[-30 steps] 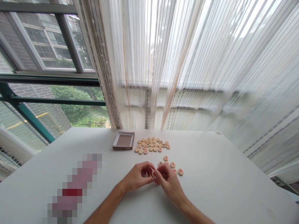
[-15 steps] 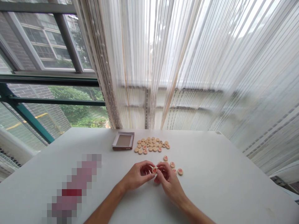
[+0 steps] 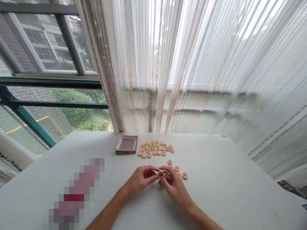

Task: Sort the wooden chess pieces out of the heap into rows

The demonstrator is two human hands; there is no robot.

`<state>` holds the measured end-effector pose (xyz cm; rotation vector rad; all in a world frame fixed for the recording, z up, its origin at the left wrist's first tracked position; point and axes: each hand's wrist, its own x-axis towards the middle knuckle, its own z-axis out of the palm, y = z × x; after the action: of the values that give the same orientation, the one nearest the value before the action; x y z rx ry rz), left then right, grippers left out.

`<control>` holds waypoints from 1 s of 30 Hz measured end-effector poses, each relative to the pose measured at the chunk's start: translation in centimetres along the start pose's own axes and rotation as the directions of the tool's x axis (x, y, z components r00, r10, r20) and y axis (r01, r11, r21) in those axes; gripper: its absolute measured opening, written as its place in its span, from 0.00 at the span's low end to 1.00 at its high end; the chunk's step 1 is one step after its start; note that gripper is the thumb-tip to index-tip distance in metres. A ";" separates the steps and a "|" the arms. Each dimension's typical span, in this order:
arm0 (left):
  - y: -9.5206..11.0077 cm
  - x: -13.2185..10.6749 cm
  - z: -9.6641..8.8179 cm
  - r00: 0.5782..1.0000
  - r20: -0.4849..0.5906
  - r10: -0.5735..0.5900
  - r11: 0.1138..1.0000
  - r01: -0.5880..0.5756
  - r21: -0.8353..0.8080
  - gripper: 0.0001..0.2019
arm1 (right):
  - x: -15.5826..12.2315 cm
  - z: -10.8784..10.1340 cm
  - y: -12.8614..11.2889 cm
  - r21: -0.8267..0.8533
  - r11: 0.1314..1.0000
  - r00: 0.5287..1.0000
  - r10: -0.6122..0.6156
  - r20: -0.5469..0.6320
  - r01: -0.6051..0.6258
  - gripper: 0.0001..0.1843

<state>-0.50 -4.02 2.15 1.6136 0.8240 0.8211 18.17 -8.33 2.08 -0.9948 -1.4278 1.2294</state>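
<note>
Between the fingers of both hands is a round wooden xiangqi piece with red marking, raised just over the white table. My left hand pinches it from the left with thumb and fingertips. From the right, my right hand grips it the same way, thumb in front. Beyond and right of my right hand lie several xiangqi pieces with red characters, among them an upper one, a middle one and a right one. Some of these are partly hidden by my right hand.
Farther back, a cluster of xiangqi pieces lies loosely together, mostly blank side up, some with red or dark characters. Left of it stands a shallow open box. A blurred-out pinkish patch covers the white table's left part. Curtains hang behind.
The held piece has turned and shifted slightly right, so its red character shows less plainly. My right fingertips have moved a little closer to the left ones.
</note>
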 end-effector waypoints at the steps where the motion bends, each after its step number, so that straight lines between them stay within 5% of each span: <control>1: -0.1 0.0 0.0 1.000 -0.001 0.006 1.000 -0.006 -0.005 0.19 | 0.0 -0.1 -0.1 -0.019 1.000 1.000 -0.017 -0.001 0.017 0.13; 12: -0.8 0.1 -0.2 0.998 -0.049 -0.026 0.996 0.030 0.087 0.16 | 1.0 -4.2 -3.3 -0.166 0.978 0.989 -0.137 -0.048 0.127 0.10; 16: -0.7 0.1 -0.2 0.998 -0.042 -0.050 0.997 0.052 0.048 0.16 | 1.4 -7.6 -4.7 -0.198 0.980 0.996 -0.003 -0.084 -0.013 0.13; 20: -0.6 0.0 -0.3 0.998 -0.037 -0.053 0.997 0.055 0.054 0.16 | 0.6 -10.3 -5.8 -0.329 0.931 0.983 0.182 0.040 -0.159 0.12; 24: -0.4 -0.1 -0.3 0.998 -0.027 -0.051 0.997 0.053 0.057 0.14 | -0.5 -10.9 -6.2 -0.411 0.882 0.935 0.318 0.155 -0.231 0.06; 30: -0.2 -0.1 -0.4 0.998 -0.024 -0.057 0.996 0.059 0.073 0.13 | -0.9 -10.3 -5.3 -0.482 0.848 0.932 0.328 0.155 -0.219 0.05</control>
<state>-0.90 -3.92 1.97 1.6402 0.9219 0.7764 28.46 -7.97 7.43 -1.4586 -1.8643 1.2710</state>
